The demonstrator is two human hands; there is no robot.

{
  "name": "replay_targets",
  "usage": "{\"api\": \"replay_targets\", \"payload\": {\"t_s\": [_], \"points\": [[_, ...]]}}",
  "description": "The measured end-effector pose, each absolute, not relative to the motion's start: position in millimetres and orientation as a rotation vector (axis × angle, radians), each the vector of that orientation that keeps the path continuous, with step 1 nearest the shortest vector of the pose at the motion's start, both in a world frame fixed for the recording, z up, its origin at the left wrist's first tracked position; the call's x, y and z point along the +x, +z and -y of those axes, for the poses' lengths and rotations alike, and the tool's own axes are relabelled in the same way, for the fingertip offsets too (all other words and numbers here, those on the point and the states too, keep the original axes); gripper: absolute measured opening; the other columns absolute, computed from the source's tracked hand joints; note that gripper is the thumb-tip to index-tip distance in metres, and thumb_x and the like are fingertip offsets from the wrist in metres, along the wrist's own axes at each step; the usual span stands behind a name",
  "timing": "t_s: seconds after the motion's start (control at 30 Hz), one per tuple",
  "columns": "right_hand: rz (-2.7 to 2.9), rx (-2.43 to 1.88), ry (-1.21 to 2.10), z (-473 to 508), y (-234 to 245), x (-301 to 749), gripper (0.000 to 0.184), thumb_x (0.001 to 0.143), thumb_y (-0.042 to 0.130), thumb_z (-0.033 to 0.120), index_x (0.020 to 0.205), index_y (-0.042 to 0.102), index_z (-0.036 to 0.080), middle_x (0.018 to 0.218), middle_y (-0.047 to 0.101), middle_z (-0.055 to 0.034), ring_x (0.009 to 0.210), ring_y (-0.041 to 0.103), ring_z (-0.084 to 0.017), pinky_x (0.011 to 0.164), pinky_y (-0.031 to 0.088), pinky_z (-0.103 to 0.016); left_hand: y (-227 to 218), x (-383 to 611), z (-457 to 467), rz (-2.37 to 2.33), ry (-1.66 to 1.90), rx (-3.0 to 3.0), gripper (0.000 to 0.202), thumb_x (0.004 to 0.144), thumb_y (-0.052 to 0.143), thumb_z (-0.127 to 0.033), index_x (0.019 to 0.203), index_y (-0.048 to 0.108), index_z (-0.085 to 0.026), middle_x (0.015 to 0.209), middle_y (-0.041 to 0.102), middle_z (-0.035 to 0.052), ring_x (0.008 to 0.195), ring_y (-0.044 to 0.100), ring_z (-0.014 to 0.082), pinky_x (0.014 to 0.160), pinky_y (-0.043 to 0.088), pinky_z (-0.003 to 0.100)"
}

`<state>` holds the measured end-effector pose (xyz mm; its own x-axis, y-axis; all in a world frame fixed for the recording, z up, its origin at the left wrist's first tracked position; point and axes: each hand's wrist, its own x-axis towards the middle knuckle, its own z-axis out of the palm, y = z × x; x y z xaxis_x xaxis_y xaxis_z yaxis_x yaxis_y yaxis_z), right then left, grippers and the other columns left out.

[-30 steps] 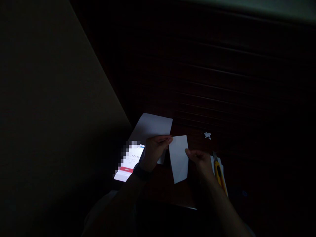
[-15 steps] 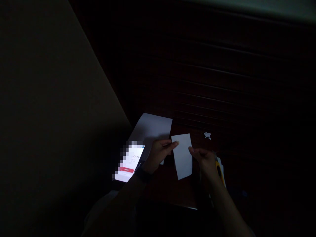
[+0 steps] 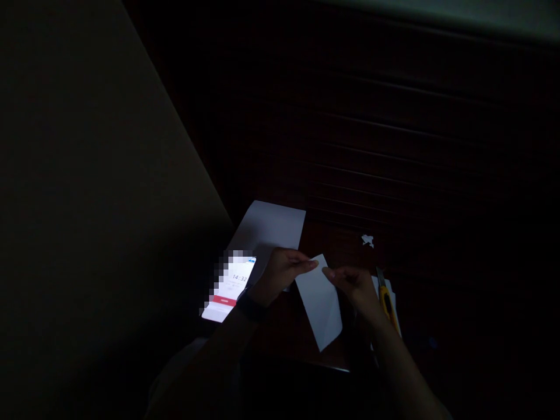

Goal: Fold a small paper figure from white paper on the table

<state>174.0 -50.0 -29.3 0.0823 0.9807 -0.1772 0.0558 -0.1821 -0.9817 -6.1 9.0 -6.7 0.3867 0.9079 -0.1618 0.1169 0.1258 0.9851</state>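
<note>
A narrow white piece of paper [image 3: 321, 309] hangs tilted between my hands, its lower end toward me. My left hand [image 3: 283, 271] pinches its upper left edge between thumb and fingers. On the opposite side, near the top corner, my right hand [image 3: 356, 289] is closed with thumb and fingertips on the paper's edge. A larger white sheet [image 3: 275, 224] lies flat behind my left hand. Just right of my right wrist a yellow box cutter [image 3: 385, 300] rests on some white paper [image 3: 395, 303].
A lit phone [image 3: 227, 291] showing a timer lies left of my left wrist. Small white paper scraps [image 3: 368, 240] sit on the dark wooden tabletop [image 3: 301, 338] behind my right hand. A pale wall or panel [image 3: 109, 175] rises at the left. The scene is very dim.
The paper has moved down toward me and turned, so a corner now points up. My right hand has shifted left toward my left hand, uncovering more of the box cutter.
</note>
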Motion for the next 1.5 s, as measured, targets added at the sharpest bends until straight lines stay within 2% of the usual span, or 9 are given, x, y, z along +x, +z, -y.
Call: {"api": "replay_targets", "payload": {"t_s": [0.13, 0.27, 0.37, 0.47, 0.73, 1.0, 1.37, 1.5], "points": [[1.099, -1.499, 1.12, 48.4, -30.8, 167.0, 0.027, 0.069, 0.065, 0.041, 0.067, 0.067, 0.015, 0.061, 0.064, -0.0028, 0.054, 0.054, -0.014, 0.05, 0.039, -0.024, -4.0, -2.3, -7.3, -1.057, 0.72, 1.363, 0.019, 0.068, 0.067, -0.03, 0.076, 0.069, -0.013, 0.071, 0.069, 0.0064, 0.063, 0.063, 0.0169, 0.053, 0.046, 0.023], [1.061, -1.516, 1.05, 47.7, -34.7, 165.2, 0.029, 0.069, 0.065, 0.042, 0.067, 0.067, 0.014, 0.058, 0.062, -0.0021, 0.05, 0.051, -0.013, 0.047, 0.037, -0.023, -6.8, 2.6, -4.2, -1.016, 0.847, 1.433, 0.029, 0.074, 0.061, -0.032, 0.099, 0.067, -0.019, 0.093, 0.069, 0.0054, 0.082, 0.064, 0.0194, 0.068, 0.05, 0.026], [0.965, -1.456, 1.093, 47.8, -37.2, 165.7, 0.027, 0.069, 0.066, 0.041, 0.07, 0.068, 0.014, 0.063, 0.065, -0.0037, 0.054, 0.054, -0.014, 0.05, 0.04, -0.025, -11.0, 5.4, -1.7, -1.017, 0.932, 1.53, 0.028, 0.077, 0.058, -0.035, 0.099, 0.067, -0.021, 0.101, 0.067, 0.0038, 0.091, 0.062, 0.0204, 0.076, 0.049, 0.028], [0.913, -1.431, 1.126, 47.8, -38.1, 166.5, 0.026, 0.068, 0.067, 0.04, 0.073, 0.068, 0.014, 0.069, 0.067, -0.0054, 0.059, 0.058, -0.017, 0.054, 0.043, -0.027, -13.1, 6.2, -0.4, -1.008, 0.926, 1.557, 0.027, 0.077, 0.056, -0.035, 0.099, 0.067, -0.022, 0.1, 0.067, 0.0035, 0.088, 0.063, 0.021, 0.074, 0.05, 0.029], [0.935, -1.452, 1.142, 46.8, -36.2, 164.3, 0.025, 0.068, 0.068, 0.039, 0.07, 0.069, 0.015, 0.064, 0.067, -0.0031, 0.056, 0.057, -0.015, 0.053, 0.042, -0.025, -12.1, 4.7, -2.1, -1.079, 0.968, 1.574, 0.025, 0.078, 0.056, -0.033, 0.096, 0.068, -0.021, 0.099, 0.068, 0.0036, 0.087, 0.064, 0.0214, 0.075, 0.05, 0.03], [0.979, -1.445, 1.175, 48.4, -35.6, 163.1, 0.028, 0.067, 0.067, 0.042, 0.068, 0.069, 0.014, 0.066, 0.068, -0.005, 0.057, 0.059, -0.017, 0.055, 0.043, -0.027, -14.2, 0.4, -5.8, -1.164, 1.007, 1.575, 0.028, 0.078, 0.055, -0.036, 0.098, 0.068, -0.021, 0.098, 0.068, 0.0039, 0.086, 0.064, 0.0214, 0.076, 0.049, 0.03], [1.053, -1.519, 1.128, 51.7, -37.2, 162.8, 0.033, 0.067, 0.066, 0.046, 0.064, 0.068, 0.014, 0.06, 0.067, -0.0045, 0.051, 0.057, -0.016, 0.048, 0.041, -0.025, -13.4, -2.7, -10.7, -1.214, 1.039, 1.493, 0.026, 0.076, 0.058, -0.036, 0.095, 0.069, -0.021, 0.097, 0.069, 0.0041, 0.089, 0.063, 0.0221, 0.076, 0.049, 0.031], [0.991, -1.536, 1.095, 51.3, -37.9, 168.1, 0.032, 0.066, 0.067, 0.046, 0.065, 0.068, 0.014, 0.061, 0.067, -0.0044, 0.052, 0.058, -0.017, 0.049, 0.042, -0.027, -8.4, -2.8, -12.6, -1.116, 0.988, 1.346, 0.041, 0.075, 0.059, -0.038, 0.111, 0.06, -0.02, 0.093, 0.069, 0.0061, 0.081, 0.064, 0.0212, 0.069, 0.052, 0.031]]}}
